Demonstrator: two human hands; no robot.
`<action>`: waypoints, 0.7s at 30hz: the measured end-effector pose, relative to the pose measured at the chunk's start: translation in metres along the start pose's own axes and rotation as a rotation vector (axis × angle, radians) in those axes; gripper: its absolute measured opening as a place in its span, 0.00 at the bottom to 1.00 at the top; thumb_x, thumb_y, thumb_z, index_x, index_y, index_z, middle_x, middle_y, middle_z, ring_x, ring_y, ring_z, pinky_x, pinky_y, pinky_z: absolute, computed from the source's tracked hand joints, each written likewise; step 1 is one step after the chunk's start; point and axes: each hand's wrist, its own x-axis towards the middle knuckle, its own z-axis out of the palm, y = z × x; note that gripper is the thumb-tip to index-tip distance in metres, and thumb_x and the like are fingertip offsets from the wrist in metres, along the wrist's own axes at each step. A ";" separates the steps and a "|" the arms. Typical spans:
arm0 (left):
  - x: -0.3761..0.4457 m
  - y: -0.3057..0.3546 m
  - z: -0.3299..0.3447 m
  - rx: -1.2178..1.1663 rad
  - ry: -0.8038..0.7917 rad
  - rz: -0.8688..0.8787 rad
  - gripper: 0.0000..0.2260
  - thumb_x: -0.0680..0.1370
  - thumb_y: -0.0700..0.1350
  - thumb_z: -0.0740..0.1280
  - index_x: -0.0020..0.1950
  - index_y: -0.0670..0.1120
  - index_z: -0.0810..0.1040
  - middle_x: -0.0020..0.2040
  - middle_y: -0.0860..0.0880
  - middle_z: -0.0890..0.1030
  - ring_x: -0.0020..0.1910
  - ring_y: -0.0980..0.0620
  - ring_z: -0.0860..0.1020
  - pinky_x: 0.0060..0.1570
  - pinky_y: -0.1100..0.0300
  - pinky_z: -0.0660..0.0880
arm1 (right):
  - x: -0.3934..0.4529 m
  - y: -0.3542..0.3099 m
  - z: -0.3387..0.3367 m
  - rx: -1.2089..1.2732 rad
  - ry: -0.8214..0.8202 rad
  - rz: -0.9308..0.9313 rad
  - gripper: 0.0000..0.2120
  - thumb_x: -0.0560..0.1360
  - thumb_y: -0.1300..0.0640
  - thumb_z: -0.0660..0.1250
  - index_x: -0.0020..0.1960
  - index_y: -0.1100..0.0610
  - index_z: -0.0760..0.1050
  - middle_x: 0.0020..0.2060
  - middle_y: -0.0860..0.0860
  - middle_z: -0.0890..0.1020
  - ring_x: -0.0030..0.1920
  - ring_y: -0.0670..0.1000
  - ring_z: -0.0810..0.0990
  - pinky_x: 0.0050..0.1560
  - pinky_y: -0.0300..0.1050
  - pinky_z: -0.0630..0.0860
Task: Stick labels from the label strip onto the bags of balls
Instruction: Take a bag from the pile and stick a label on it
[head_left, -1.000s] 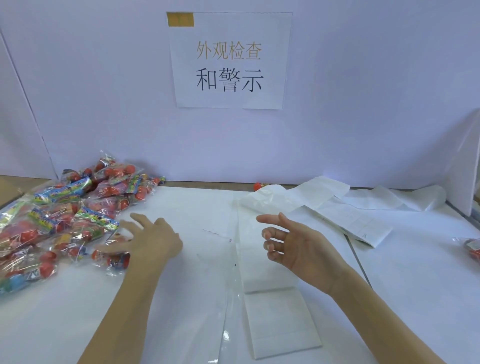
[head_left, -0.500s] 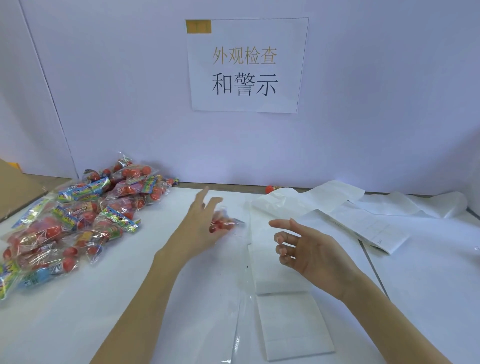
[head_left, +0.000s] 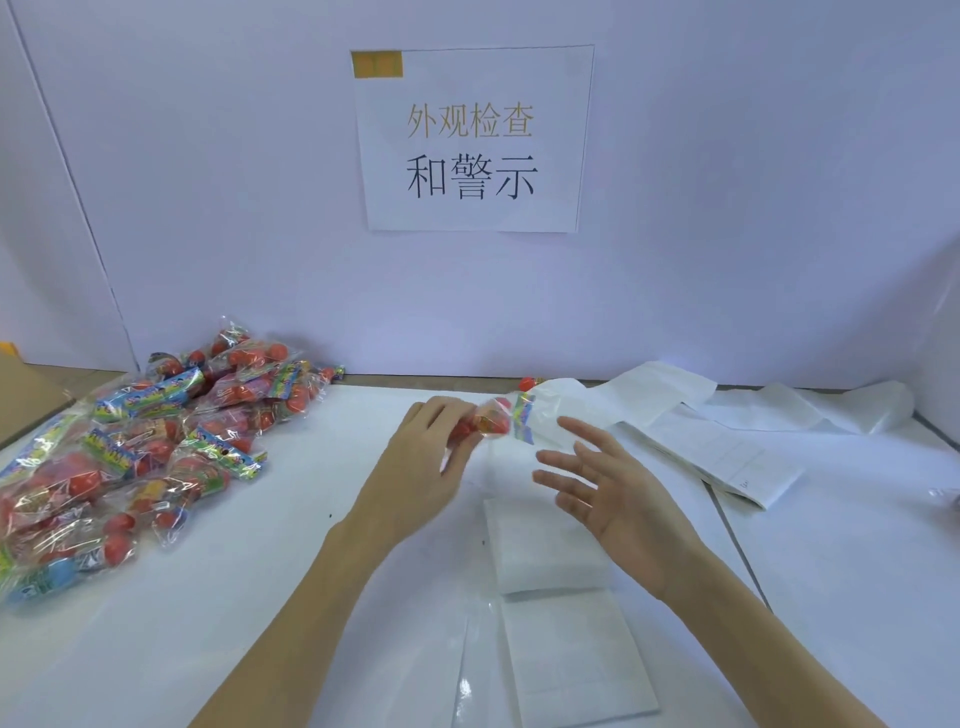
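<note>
My left hand (head_left: 423, 462) holds a clear bag of red balls (head_left: 493, 421) with a colourful header, lifted above the middle of the white table (head_left: 208, 597). My right hand (head_left: 608, 488) hovers just right of the bag, palm turned toward it, fingers spread and straight, holding nothing. The white label strip (head_left: 561, 613) lies flat on the table below both hands and runs toward me. A pile of several more bags of balls (head_left: 135, 452) lies at the left.
Folded white strip paper (head_left: 727, 447) and crumpled backing (head_left: 831, 415) lie at the back right. One stray red ball bag (head_left: 529, 383) peeks out by the wall. A paper sign (head_left: 470, 140) hangs on the white back wall. A cardboard flap (head_left: 26, 395) sits far left.
My left hand took a bag from the left pile and carried it right to the table's middle. My right hand opened its curled fingers and rose toward the bag.
</note>
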 end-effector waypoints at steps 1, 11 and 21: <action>0.001 0.006 0.000 -0.017 -0.004 0.096 0.13 0.82 0.43 0.70 0.66 0.45 0.79 0.62 0.50 0.79 0.60 0.52 0.74 0.62 0.60 0.74 | 0.000 0.000 0.001 -0.004 -0.007 -0.027 0.21 0.78 0.50 0.70 0.70 0.51 0.78 0.58 0.60 0.85 0.59 0.60 0.85 0.51 0.47 0.82; -0.002 0.048 0.002 -0.753 -0.221 -0.242 0.33 0.76 0.55 0.77 0.77 0.63 0.65 0.76 0.56 0.69 0.72 0.60 0.72 0.61 0.66 0.76 | 0.001 0.000 -0.002 -0.402 0.146 -0.255 0.09 0.78 0.55 0.76 0.57 0.56 0.83 0.51 0.53 0.88 0.51 0.56 0.88 0.47 0.40 0.82; 0.002 0.049 0.014 -0.948 -0.086 -0.706 0.05 0.79 0.43 0.74 0.49 0.42 0.86 0.46 0.46 0.88 0.45 0.51 0.85 0.49 0.61 0.81 | 0.001 -0.002 -0.005 -0.453 0.291 -0.269 0.07 0.77 0.55 0.77 0.44 0.58 0.85 0.42 0.47 0.88 0.40 0.45 0.84 0.41 0.37 0.77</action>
